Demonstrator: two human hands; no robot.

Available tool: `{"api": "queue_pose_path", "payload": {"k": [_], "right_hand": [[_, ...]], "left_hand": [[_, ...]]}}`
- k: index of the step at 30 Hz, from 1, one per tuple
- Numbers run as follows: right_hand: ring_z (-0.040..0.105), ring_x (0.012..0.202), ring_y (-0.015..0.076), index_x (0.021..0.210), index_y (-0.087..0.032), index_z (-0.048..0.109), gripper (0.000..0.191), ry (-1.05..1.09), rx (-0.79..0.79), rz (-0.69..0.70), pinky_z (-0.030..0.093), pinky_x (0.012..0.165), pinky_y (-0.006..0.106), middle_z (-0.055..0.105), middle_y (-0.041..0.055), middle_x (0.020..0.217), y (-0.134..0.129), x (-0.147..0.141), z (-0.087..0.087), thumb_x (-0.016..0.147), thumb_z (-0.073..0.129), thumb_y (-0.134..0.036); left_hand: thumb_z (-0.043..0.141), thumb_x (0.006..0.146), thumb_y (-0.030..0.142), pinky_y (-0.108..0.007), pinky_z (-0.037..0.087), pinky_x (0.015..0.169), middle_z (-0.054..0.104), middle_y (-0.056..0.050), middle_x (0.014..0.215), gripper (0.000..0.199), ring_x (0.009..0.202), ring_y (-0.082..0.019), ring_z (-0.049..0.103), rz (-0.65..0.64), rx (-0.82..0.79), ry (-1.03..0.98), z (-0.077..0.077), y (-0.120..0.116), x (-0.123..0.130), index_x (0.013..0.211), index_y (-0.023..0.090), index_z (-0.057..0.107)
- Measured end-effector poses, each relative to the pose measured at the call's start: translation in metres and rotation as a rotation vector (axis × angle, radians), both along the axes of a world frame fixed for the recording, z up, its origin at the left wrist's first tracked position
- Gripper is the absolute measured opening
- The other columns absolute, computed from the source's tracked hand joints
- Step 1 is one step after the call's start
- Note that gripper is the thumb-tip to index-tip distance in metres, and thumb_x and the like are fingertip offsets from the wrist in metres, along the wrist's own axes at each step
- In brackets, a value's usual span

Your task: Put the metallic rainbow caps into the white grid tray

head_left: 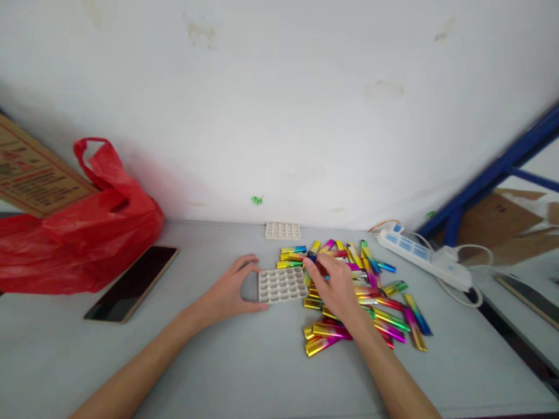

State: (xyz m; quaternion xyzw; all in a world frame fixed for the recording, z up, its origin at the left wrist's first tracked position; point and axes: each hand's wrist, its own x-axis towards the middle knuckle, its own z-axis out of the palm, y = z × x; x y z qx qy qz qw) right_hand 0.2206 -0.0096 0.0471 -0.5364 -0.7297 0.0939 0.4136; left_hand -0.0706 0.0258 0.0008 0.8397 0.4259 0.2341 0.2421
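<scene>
A pale tray with rows of round holes (pixel 283 285) lies on the grey table. My left hand (pixel 238 289) is at its left edge, thumb and fingers spread apart around that side. Just beyond the tray's upper right corner, my right hand (pixel 332 283) pinches a small dark blue piece (pixel 311 255) between its fingertips. Beneath and around my right hand spreads a pile of shiny metallic tubes (pixel 391 319) in gold, pink, green, blue and red. My right hand and forearm cover part of the pile.
A second pale tray (pixel 283 231) lies by the wall. At left are a red plastic bag (pixel 117 215), a cardboard box (pixel 39 174) and a dark phone (pixel 133 284). A white power strip (pixel 423 259) with cables lies right of the pile, near a blue metal frame (pixel 493 166).
</scene>
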Motion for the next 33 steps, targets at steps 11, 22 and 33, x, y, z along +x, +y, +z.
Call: {"api": "queue_pose_path", "payload": {"k": [11, 22, 33], "right_hand": [[0.075, 0.096, 0.0270, 0.110, -0.022, 0.070, 0.029, -0.141, -0.071, 0.389, 0.057, 0.086, 0.038, 0.078, 0.0099, 0.104, 0.024, -0.046, -0.024, 0.114, 0.048, -0.041], [0.074, 0.093, 0.0243, 0.105, -0.020, 0.073, 0.027, -0.464, -0.130, 0.460, 0.050, 0.086, 0.035, 0.079, 0.0075, 0.097, 0.048, -0.045, -0.004, 0.114, 0.054, -0.038], [0.077, 0.099, 0.0284, 0.122, -0.014, 0.073, 0.052, -0.651, -0.270, 0.338, 0.051, 0.085, 0.034, 0.082, 0.0151, 0.102, 0.046, -0.073, 0.008, 0.114, 0.043, -0.055]], "left_hand": [[0.101, 0.060, 0.056, -0.051, 0.044, 0.128, 0.054, -0.016, 0.156, 0.076, 0.148, -0.035, 0.054, 0.032, -0.067, -0.082, -0.002, -0.006, 0.005, 0.119, 0.023, 0.066], [0.097, 0.068, 0.054, -0.053, 0.042, 0.129, 0.051, -0.017, 0.159, 0.070, 0.152, -0.036, 0.050, 0.013, -0.078, -0.044, -0.001, -0.004, 0.003, 0.121, 0.023, 0.064], [0.089, 0.073, 0.066, -0.058, 0.048, 0.125, 0.058, -0.017, 0.155, 0.079, 0.146, -0.039, 0.056, 0.006, 0.018, -0.007, -0.011, 0.006, -0.003, 0.134, 0.022, 0.063]]}}
